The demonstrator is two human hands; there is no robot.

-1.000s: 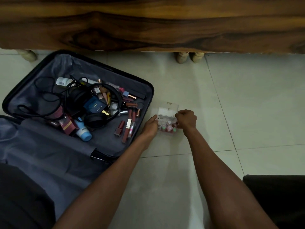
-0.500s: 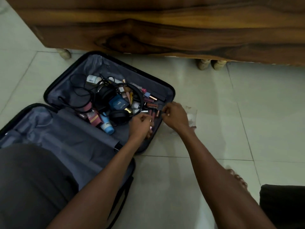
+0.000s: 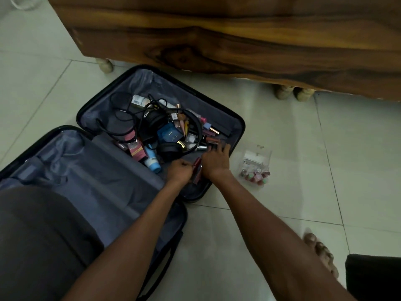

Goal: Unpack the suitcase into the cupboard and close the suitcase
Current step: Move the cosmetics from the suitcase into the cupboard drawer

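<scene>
We find the suitcase open on the floor, below the cupboard, full of cosmetics. Our left hand pinches a lipstick tube, gathering it; our right hand reaches, fingers spread, onto more tubes. Headphones and tangled cable crowd access. A clear box sits just beside the case.

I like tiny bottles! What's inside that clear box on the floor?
The clear box holds small bottles with red, pink and green tops, plus a white card above them. Anything beneath the card is hidden.
</scene>
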